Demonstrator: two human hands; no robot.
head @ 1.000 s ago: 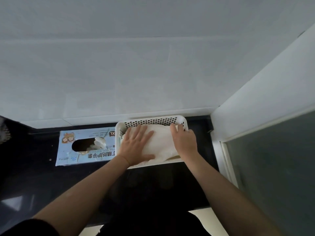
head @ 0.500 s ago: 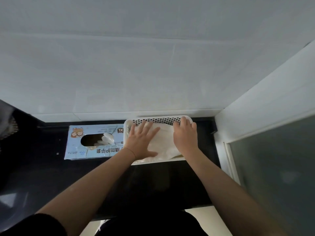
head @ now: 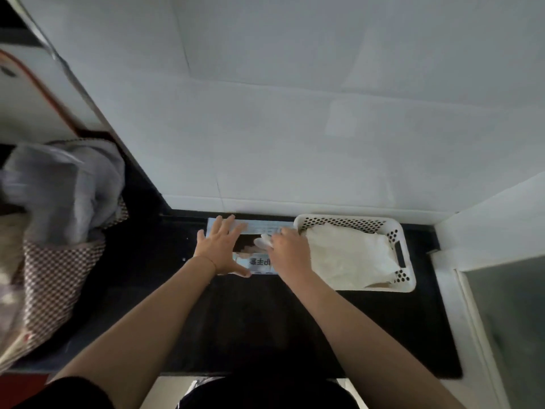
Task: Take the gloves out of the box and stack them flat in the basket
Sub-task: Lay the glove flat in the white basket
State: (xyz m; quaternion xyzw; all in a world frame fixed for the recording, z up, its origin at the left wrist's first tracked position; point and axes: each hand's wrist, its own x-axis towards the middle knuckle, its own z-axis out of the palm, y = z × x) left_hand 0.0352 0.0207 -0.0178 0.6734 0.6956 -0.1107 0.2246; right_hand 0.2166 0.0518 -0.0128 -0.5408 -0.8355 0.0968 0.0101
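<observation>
The light blue glove box (head: 259, 262) lies flat on the black counter against the wall. My left hand (head: 221, 248) rests flat on its left part with fingers spread. My right hand (head: 289, 250) sits over the box's opening and pinches a white glove (head: 263, 241) that sticks out of it. Just right of the box stands the white perforated basket (head: 404, 277), and a stack of white gloves (head: 348, 255) lies flat inside it.
A white tiled wall runs behind the black counter (head: 295, 320). At the left hang grey cloths (head: 65, 190) over a checked fabric bag (head: 56, 284). A white frame with a glass pane (head: 507, 320) borders the counter on the right.
Both hands left the glove stack in the basket and moved left to the box. The left hand now presses the box and the right hand has taken hold of a glove at the opening.
</observation>
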